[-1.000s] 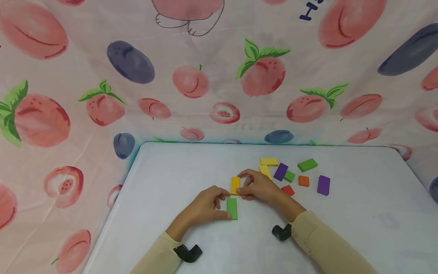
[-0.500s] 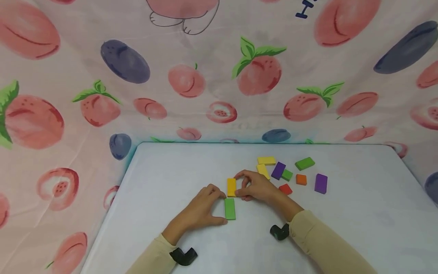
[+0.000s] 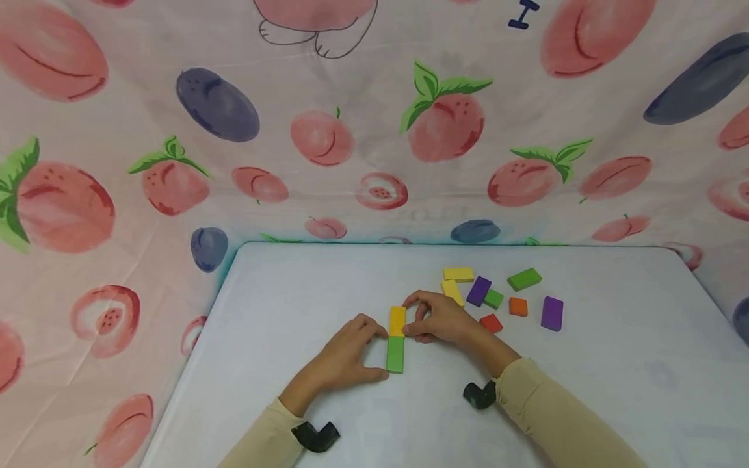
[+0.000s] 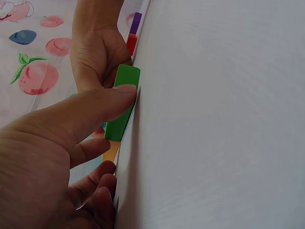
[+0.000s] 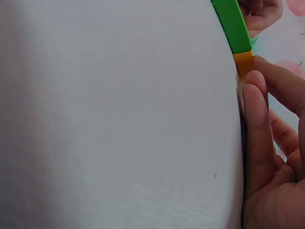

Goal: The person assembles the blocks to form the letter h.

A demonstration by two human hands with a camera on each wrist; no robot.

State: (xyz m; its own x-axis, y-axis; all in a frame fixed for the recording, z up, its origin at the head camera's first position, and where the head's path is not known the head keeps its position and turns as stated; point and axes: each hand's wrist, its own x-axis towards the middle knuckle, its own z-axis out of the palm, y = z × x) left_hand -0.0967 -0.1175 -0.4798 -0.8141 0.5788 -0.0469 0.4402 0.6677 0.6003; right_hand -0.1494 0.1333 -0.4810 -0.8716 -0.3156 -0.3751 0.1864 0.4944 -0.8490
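Note:
A green block [image 3: 394,355] and a yellow block [image 3: 397,321] lie end to end on the white tabletop, their short ends meeting. My left hand [image 3: 339,361] holds the green block from the left, its thumb at the near end and a fingertip by the joint. In the left wrist view, the thumb lies against the end of the green block [image 4: 125,78]. From the right, my right hand [image 3: 439,317] holds the yellow block, thumb at its near right corner and forefinger by its far end. In the right wrist view, fingertips partly cover the yellow block [image 5: 244,61].
Loose blocks lie right of and beyond my right hand: two yellow ones, a purple block [image 3: 552,314], another purple one, two green ones, an orange block [image 3: 517,307] and a red block [image 3: 491,323]. A fruit-print cloth [image 3: 328,195] hangs behind the white table [image 3: 304,279].
The small gap between the yellow and green blocks has gone. Earlier the green block sat slightly skewed; it now lines up better with the yellow one. Both hands stay nearly in place.

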